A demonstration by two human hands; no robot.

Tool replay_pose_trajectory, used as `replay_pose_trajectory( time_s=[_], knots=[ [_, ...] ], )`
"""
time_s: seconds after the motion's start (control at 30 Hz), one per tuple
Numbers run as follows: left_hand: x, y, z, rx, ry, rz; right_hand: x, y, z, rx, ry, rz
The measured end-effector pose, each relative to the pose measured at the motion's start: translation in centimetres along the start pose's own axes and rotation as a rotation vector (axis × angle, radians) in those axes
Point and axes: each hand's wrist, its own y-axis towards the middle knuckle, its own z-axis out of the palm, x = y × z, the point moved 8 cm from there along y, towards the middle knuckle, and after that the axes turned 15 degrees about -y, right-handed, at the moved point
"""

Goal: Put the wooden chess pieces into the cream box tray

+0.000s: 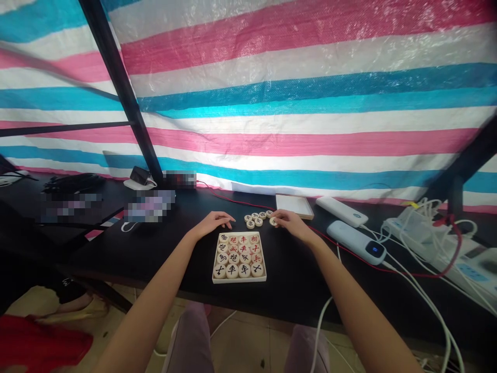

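A white square box (239, 282) stands on the black table in front of me, holding rows of round xiangqi pieces with black and red characters. Beyond it lies a small cluster of loose xiangqi pieces (255, 216), those that show being marked in black. At the cluster's right end, the fingertips of my right hand (289, 223) are closed on one xiangqi piece (273, 221). My left hand (214, 221) is beside the far left corner of the box, palm down, its fingers loosely apart with nothing in them.
Behind my right hand lies a shallow white tray or lid (295, 205). Two white power banks (356, 242) with cables and a tangle of white leads (423, 233) occupy the right. A red cable (233, 199) crosses the back. At left are a charger (140, 176) and blurred items.
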Motion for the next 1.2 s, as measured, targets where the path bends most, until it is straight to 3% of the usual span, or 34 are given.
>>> replay_pose_trajectory(
  time_s=[0.2,0.47,0.57,0.77,1.2],
  knots=[
    [0.0,0.0,0.1,0.008,-0.008,0.002,0.9,-0.1,0.4,-0.064,-0.268,-0.034],
    [0.0,0.0,0.0,0.012,-0.002,0.007,1.2,-0.2,-0.3,-0.185,-0.318,-0.008],
    [-0.1,-0.1,0.1,0.011,0.006,-0.001,1.1,-0.4,-0.8,-0.166,-0.330,-0.017],
    [-0.1,-0.1,0.1,0.009,0.007,-0.006,1.5,-0.6,-0.3,-0.039,-0.385,-0.166],
    [0.0,0.0,0.2,0.014,-0.006,0.008,2.1,-0.6,0.5,-0.120,-0.557,-0.239]
  ],
)
